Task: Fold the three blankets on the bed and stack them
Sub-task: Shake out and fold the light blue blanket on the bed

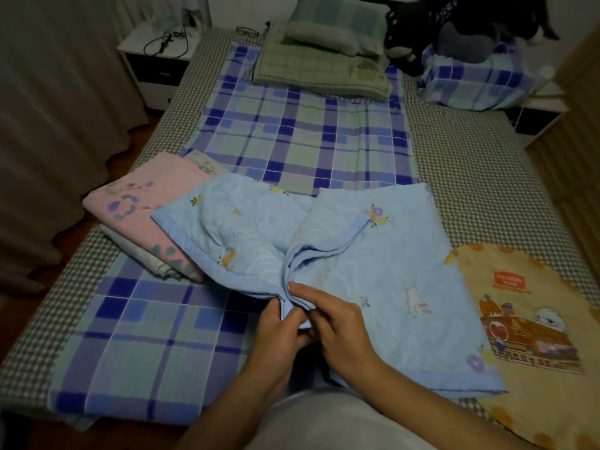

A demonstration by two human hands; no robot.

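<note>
Left hand: my left hand (pixel 281 332) was curled round the gathered near edge of the light blue blanket (pixel 357 254), thumb on top, pinching the bunched border.
Right hand: my right hand (pixel 337 326) gripped the same bunch from the other side, fingers closed on the hem, touching the left hand.
Blue blanket: it lay near the foot of the bed (pixel 470 177), half folded, both side flaps drawn toward the pinch; its left corner overlapped the pink blanket (pixel 143 203), its right edge the orange blanket (pixel 535 336).
Step, as I judged it: matching the hem layers before the next fold. To do it well I would have lined the darker blue borders up edge on edge, kept tension even in both hands, and smoothed the puckers outward before laying the fold down.
Progress: the pink one looked folded already; the orange one still lay flat, so the stack was not yet built.
Materials: the blue was thin, quilted and soft, printed with small flowers and a rabbit, and wrinkled readily. The pink looked like towelling, a neat rectangle. The orange carried a cartoon print. Beneath lay a blue-green plaid sheet (pixel 292 138) over fine gingham.
</note>
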